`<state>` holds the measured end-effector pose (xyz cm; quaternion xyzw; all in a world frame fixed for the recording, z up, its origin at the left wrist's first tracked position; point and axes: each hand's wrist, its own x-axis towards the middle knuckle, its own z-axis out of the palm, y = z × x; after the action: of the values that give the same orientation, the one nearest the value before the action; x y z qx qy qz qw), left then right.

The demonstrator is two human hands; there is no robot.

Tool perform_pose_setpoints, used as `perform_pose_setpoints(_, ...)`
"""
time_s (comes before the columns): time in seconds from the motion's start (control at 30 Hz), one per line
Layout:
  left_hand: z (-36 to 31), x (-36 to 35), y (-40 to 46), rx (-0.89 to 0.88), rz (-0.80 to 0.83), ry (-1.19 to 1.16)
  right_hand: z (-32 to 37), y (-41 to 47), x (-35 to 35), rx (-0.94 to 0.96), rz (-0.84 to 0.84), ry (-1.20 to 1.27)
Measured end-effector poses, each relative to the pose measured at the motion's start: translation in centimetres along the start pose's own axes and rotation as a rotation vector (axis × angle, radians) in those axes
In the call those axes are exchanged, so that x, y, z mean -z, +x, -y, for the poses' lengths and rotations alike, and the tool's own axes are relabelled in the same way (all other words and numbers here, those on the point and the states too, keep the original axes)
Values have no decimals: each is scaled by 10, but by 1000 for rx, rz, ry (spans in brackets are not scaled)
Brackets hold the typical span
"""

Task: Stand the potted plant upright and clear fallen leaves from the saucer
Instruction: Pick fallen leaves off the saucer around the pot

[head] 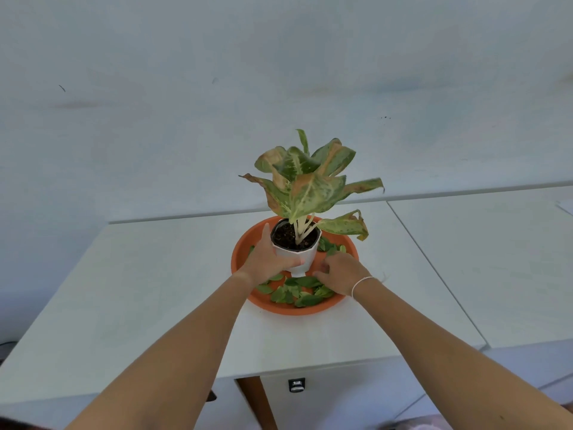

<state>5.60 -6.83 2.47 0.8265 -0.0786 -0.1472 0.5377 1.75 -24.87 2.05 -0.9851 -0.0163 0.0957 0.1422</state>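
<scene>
Head view: the left hand (269,259) grips the upright white plant pot (302,254) in the orange saucer (245,246); the right hand (338,271), fingers curled, touches fallen leaves (297,293) beside the pot.

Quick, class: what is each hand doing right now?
Left hand: closed around the white pot.
Right hand: fingers curled over the fallen leaves; a grip cannot be told.

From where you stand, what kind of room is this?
Probably an office or study, though little shows. White desks stand side by side against a bare pale wall, and a lock sits on the drawer unit below. A pot stands in a saucer.
</scene>
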Motion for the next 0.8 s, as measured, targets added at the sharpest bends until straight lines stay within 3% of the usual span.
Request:
perform_pose_setpoints(0.13, 10, 17, -10, 132, 87, 354, 2, 2, 0, -83, 92, -215)
perform_pose_setpoints(0.33, 6, 9, -24, 217, 288, 712, 11, 0, -2, -105, 237, -175)
perform_pose_setpoints(0.5, 11, -5, -29, 212, 178, 924, 21, -7, -12, -77, 181, -63)
perform_pose_setpoints(0.8, 22, -1, -30, 135, 28, 826, 31, -12, -23, -63, 33, 54)
